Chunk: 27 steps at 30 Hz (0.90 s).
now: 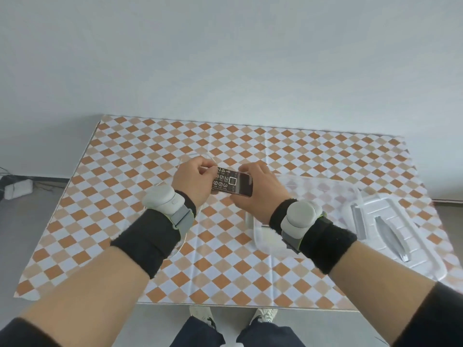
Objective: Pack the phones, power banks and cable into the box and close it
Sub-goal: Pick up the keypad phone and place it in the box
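The box point(308, 196) sits on the bench point(125, 221), right of centre; its lid point(390, 236) lies immediately right of it.

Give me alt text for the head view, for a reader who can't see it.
Both hands, left hand and right hand, hold a keypad phone above a checkered tablecloth. To the right sits an open clear plastic box, its lid lying beside it.
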### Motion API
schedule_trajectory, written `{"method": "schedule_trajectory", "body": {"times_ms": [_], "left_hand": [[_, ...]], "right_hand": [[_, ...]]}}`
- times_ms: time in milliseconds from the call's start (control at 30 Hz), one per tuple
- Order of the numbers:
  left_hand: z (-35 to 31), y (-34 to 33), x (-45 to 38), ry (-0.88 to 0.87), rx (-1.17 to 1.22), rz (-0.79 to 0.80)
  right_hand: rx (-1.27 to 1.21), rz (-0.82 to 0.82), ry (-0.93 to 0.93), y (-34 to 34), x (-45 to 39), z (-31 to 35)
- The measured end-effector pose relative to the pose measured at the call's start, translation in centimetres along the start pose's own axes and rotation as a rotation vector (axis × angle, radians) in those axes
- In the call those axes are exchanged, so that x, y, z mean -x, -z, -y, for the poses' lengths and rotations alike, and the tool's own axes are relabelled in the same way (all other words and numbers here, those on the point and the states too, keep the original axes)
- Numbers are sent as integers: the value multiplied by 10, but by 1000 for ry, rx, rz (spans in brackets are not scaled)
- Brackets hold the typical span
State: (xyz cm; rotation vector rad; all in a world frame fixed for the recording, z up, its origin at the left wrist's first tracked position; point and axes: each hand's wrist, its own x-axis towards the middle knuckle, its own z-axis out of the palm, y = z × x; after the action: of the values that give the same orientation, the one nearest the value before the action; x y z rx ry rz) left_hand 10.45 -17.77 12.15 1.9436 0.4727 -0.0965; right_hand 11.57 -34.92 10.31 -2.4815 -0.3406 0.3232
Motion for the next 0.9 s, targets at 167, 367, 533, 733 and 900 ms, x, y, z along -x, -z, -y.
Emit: {"method": "schedule_trajectory", "body": {"times_ms": [167, 367, 533, 733, 900], "left_hand": [[-22, -48, 0, -14, -15, 77], [-30, -111, 3, -80, -206, 214], [-24, -130, 3, -62, -334, 231], [-13, -147, 2, -46, -391, 202], [-7, -142, 0, -29, -386, 105]], "right_hand": [[32, -34, -67, 30, 10, -51], [64, -25, -188, 55, 27, -117], [167, 93, -256, 48, 28, -149], [148, 211, -326, 20, 18, -164], [174, 301, -325, 3, 8, -168]]}}
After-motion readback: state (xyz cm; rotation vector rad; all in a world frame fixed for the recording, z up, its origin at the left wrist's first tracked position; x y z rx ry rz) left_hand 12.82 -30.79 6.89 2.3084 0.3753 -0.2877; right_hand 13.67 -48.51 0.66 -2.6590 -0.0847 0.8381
